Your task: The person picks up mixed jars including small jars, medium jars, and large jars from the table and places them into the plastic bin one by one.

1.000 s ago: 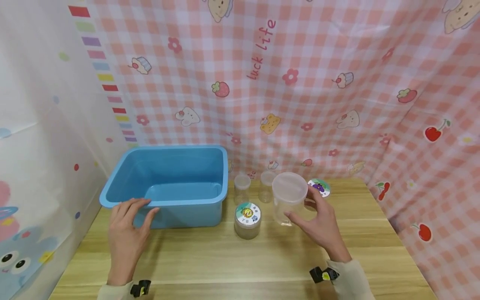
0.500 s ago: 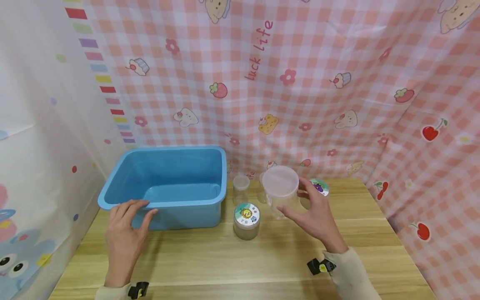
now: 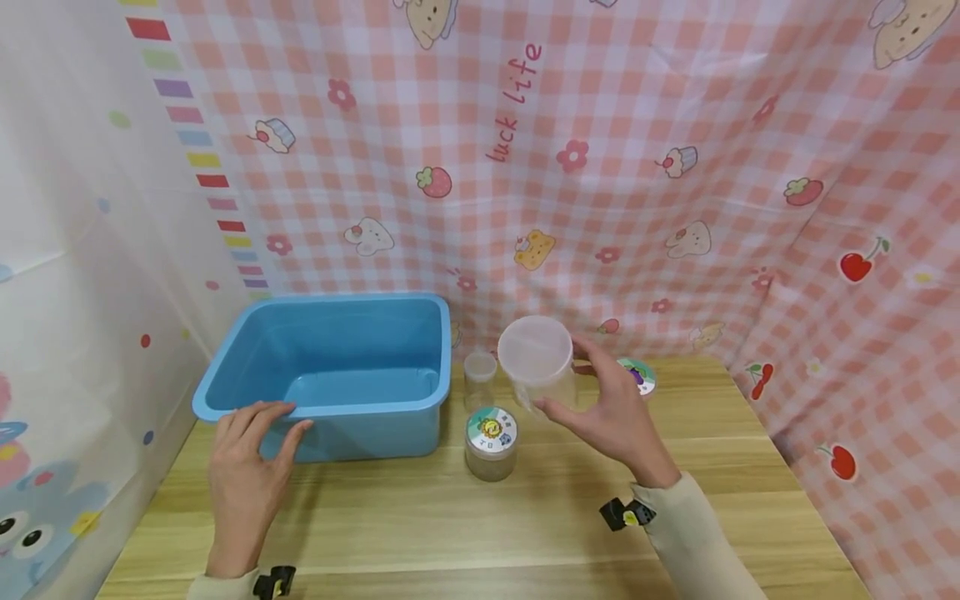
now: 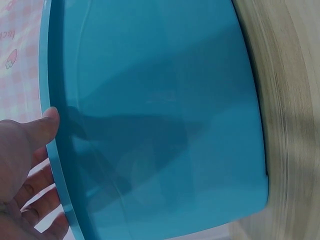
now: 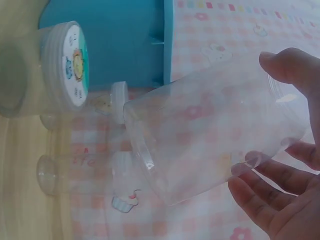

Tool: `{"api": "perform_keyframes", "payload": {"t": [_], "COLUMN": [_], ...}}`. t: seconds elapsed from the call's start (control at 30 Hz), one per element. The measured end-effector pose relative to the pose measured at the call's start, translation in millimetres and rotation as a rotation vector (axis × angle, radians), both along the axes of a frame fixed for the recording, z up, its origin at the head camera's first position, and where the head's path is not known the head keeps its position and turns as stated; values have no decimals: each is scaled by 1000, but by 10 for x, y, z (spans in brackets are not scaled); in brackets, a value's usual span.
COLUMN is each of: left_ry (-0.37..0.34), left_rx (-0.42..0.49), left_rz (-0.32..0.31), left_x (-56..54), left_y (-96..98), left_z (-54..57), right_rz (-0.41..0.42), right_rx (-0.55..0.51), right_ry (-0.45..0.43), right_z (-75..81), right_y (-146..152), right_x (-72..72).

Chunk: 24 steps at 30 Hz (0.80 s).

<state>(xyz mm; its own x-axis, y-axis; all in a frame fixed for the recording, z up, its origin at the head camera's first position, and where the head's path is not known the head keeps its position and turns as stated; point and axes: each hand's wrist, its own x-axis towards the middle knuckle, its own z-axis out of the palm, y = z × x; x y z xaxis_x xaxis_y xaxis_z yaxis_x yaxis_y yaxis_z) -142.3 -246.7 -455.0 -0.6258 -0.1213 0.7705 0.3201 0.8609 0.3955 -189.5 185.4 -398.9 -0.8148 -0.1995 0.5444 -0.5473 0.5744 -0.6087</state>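
My right hand [image 3: 611, 408] grips a large clear plastic jar [image 5: 200, 135] with a frosted lid [image 3: 536, 348], thumb on one side and fingers on the other. The jar is tilted and raised off the table. At the blue tub [image 3: 367, 433], my left hand [image 3: 251, 475] rests on the front rim near its left corner; in the left wrist view the thumb [image 4: 42, 130] touches that rim. Between tub and jar stands a short jar [image 3: 491, 458] with a sunflower-printed lid. Two slim clear bottles [image 5: 80, 175] stand behind; the head view shows only the left one.
Behind my right hand, a round lid [image 3: 637, 375] with a purple print shows, partly covered. The wooden table [image 3: 450, 533] runs along the front. Checked pink cloth [image 3: 570, 200] hangs close behind, and white cloth [image 3: 112, 250] hangs at the left.
My right hand has lifted the large clear jar and carried it left toward the tub, so it now covers the right slim bottle in the head view. The left hand stays on the rim.
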Motion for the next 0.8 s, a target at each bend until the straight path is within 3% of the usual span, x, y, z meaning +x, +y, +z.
{"api": "perform_keyframes", "payload": {"t": [0.53,0.8], "left_ry": [1,1], "left_rx": [0,8], "left_rz": [9,3], "left_x": [-2,5], "left_y": [-6,-3], "left_z": [4,10], "right_rz": [121,140], "right_rx": [74,133], "right_ry": [137,154], "right_z": [360,470], "right_y": [-315,-462], "right_x": [-162,-209]}}
